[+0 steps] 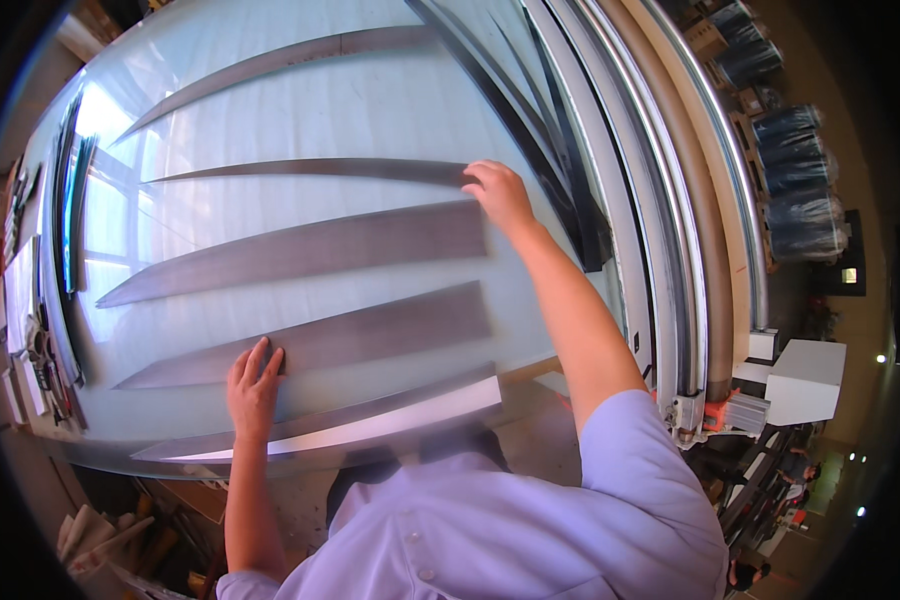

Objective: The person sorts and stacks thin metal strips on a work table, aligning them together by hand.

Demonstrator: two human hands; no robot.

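Observation:
My right hand (503, 200) reaches across the glass-like tabletop (390, 115) and pinches the right end of a narrow, tapered dark grey strip (340, 169). Between that strip and me lies a wider grey tapered piece (320, 245), its point to the left. My left hand (254, 388) rests with fingers apart on another wide grey piece (400, 330); a small dark patch by its thumb could be shadow or an object. Nearest me, a grey piece with a shiny white band (395, 425) lies along the table edge, partly behind my left wrist.
Farther off curves another grey tapered piece (290, 62). Long black strips (510, 95) lie at the right, beside metal rails and a brown roll (698, 200). Dark strips, papers and tools (40, 350) line the left edge. Plastic-wrapped rolls (800, 180) stand beyond the rails.

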